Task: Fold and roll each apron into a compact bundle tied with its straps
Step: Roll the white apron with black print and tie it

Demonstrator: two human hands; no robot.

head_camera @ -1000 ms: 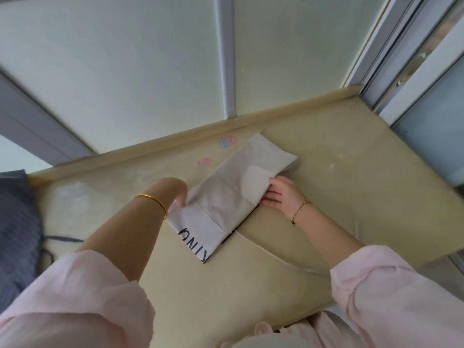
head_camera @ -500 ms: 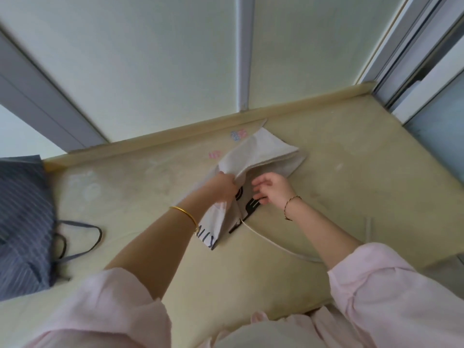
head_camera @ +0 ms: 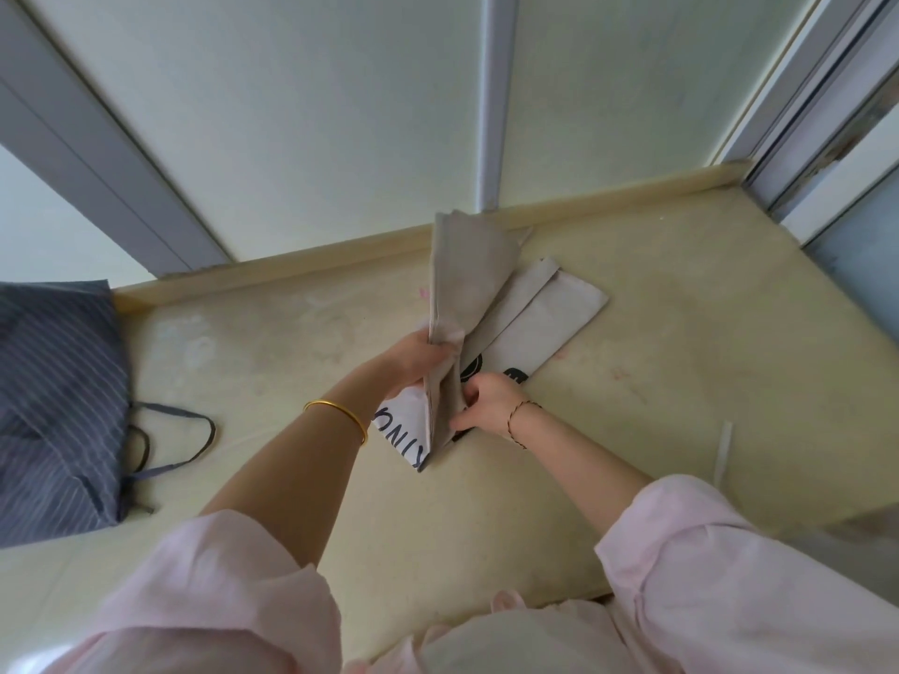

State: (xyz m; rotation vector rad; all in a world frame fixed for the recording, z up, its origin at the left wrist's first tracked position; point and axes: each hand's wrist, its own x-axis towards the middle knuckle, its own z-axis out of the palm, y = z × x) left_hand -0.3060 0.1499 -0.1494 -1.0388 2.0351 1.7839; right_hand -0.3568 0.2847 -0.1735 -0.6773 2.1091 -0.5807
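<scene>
While the left hand (head_camera: 419,361) gripped the apron (head_camera: 549,323) by its raised flap, the right hand (head_camera: 491,406) pinched the near layers, fingers curled. Folding seemed underway; the next move would need that flap laid flat.

pale wall panels (head_camera: 340,114), grey frames (head_camera: 491,90), beige tabletop (head_camera: 681,333) (faintly stained), soft daylight
</scene>
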